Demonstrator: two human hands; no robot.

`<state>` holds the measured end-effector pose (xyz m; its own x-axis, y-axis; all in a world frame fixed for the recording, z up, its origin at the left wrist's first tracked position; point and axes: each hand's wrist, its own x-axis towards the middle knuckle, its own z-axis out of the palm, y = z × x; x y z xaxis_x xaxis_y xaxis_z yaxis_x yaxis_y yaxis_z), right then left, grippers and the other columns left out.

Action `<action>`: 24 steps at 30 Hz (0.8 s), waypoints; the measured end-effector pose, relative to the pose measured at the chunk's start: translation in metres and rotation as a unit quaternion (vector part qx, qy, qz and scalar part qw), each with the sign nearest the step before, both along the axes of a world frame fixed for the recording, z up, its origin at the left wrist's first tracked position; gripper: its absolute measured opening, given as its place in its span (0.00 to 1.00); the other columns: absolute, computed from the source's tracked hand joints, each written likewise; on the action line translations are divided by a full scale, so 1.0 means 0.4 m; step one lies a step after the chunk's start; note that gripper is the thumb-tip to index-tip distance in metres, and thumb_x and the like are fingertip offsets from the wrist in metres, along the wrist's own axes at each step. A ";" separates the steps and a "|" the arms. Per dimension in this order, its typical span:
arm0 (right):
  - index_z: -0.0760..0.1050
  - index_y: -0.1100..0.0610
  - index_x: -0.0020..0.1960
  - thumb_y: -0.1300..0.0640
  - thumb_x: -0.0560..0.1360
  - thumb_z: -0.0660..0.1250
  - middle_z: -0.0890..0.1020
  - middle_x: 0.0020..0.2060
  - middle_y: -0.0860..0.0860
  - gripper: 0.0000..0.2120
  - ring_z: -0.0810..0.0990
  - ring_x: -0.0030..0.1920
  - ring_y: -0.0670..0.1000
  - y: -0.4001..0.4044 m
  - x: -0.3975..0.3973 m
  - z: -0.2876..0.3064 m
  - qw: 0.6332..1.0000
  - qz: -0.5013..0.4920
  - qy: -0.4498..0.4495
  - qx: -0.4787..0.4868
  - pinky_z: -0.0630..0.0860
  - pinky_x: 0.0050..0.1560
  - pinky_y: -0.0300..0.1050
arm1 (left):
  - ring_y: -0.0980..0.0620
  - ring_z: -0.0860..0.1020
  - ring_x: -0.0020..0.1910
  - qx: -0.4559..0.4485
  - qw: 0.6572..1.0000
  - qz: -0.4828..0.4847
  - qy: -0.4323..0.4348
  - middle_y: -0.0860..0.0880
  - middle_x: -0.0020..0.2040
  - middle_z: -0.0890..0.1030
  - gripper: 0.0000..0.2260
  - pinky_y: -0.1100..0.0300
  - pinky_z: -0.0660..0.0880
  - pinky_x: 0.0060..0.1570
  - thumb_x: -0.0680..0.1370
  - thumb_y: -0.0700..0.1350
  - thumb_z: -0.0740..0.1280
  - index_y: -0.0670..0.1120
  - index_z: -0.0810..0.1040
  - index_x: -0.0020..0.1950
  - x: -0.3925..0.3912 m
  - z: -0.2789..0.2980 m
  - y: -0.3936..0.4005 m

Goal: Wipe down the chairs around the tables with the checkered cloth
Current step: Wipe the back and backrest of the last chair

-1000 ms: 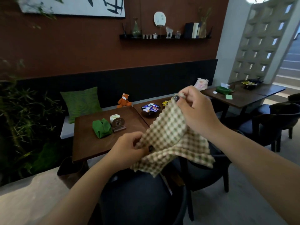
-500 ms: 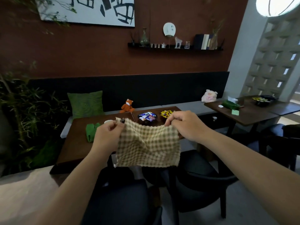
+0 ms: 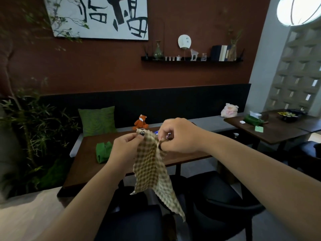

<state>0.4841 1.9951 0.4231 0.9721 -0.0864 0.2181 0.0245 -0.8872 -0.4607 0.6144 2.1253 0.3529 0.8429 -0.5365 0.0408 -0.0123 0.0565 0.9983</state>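
Hands (image 3: 126,148) (image 3: 180,136) now closer, checkered cloth (image 3: 152,171) bunched, drooping.

A dim room, lit chiefly by a glowing round white paper lantern (image 3: 303,10) at upper right. Wide-angle distortion bends the edges. The dark upholstered chairs (image 3: 220,204) sit in shadow, and the leafy green plant (image 3: 26,122) at left is blurred.

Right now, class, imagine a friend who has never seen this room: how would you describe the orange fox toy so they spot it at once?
Start at the long black bench under the red wall. On its grey seat, right of the green cushion, sits the fox toy, behind the wooden table. It is orange with a white face; the bench's other soft toy, far right, is pale pink.
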 end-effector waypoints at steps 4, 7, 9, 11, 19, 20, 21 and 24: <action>0.80 0.54 0.44 0.60 0.75 0.69 0.82 0.35 0.44 0.03 0.79 0.35 0.38 -0.005 0.025 -0.009 0.983 0.012 -0.009 0.185 0.73 0.37 0.30 | 0.50 0.84 0.39 -0.015 0.999 -0.027 0.041 0.46 0.42 0.86 0.08 0.57 0.78 0.36 0.79 0.46 0.68 0.46 0.85 0.47 0.014 -0.005 0.002; 0.80 0.52 0.47 0.60 0.77 0.67 0.83 0.42 0.47 0.05 0.80 0.40 0.39 -0.007 0.036 -0.020 0.991 0.022 -0.033 0.130 0.74 0.41 0.30 | 0.49 0.84 0.40 -0.031 0.994 -0.087 0.059 0.45 0.42 0.85 0.09 0.56 0.79 0.39 0.80 0.46 0.65 0.46 0.85 0.49 0.016 -0.011 0.011; 0.80 0.51 0.49 0.60 0.77 0.66 0.83 0.43 0.45 0.06 0.79 0.41 0.38 -0.002 0.042 -0.024 0.997 0.028 -0.028 0.071 0.73 0.42 0.30 | 0.52 0.82 0.37 -0.037 0.991 -0.119 0.054 0.46 0.39 0.85 0.11 0.59 0.77 0.35 0.80 0.46 0.64 0.47 0.86 0.46 0.010 -0.013 0.018; 0.80 0.50 0.49 0.59 0.76 0.68 0.82 0.42 0.44 0.06 0.79 0.43 0.40 0.007 0.046 -0.027 0.998 0.035 -0.036 0.046 0.76 0.44 0.34 | 0.52 0.82 0.39 -0.031 0.991 -0.126 0.030 0.46 0.42 0.85 0.11 0.59 0.77 0.39 0.81 0.46 0.63 0.49 0.86 0.48 0.005 -0.014 0.021; 0.78 0.52 0.44 0.58 0.72 0.72 0.82 0.38 0.45 0.04 0.80 0.41 0.41 0.022 0.060 -0.009 0.992 0.016 -0.117 0.038 0.78 0.46 0.41 | 0.46 0.80 0.51 -0.102 0.979 -0.170 0.047 0.42 0.53 0.83 0.15 0.54 0.78 0.48 0.83 0.45 0.58 0.47 0.85 0.51 -0.027 -0.005 0.033; 0.78 0.52 0.43 0.58 0.72 0.72 0.82 0.38 0.45 0.04 0.80 0.41 0.41 0.023 0.062 -0.007 0.992 0.013 -0.123 0.031 0.79 0.46 0.40 | 0.46 0.80 0.52 -0.102 0.979 -0.171 0.053 0.42 0.55 0.83 0.16 0.52 0.78 0.49 0.83 0.47 0.57 0.49 0.85 0.50 -0.029 -0.005 0.035; 0.78 0.52 0.43 0.57 0.72 0.73 0.82 0.39 0.44 0.04 0.80 0.41 0.41 0.024 0.064 -0.006 0.991 0.009 -0.132 0.023 0.78 0.46 0.40 | 0.46 0.81 0.54 -0.100 0.977 -0.179 0.060 0.43 0.56 0.83 0.15 0.51 0.77 0.51 0.82 0.51 0.58 0.51 0.85 0.51 -0.030 -0.002 0.039; 0.78 0.52 0.42 0.57 0.72 0.73 0.81 0.37 0.44 0.04 0.79 0.40 0.41 0.025 0.070 -0.001 0.985 -0.007 -0.172 0.010 0.77 0.42 0.36 | 0.45 0.82 0.54 -0.097 0.971 -0.217 0.027 0.44 0.55 0.84 0.13 0.49 0.78 0.53 0.75 0.54 0.66 0.50 0.84 0.53 -0.035 -0.001 0.057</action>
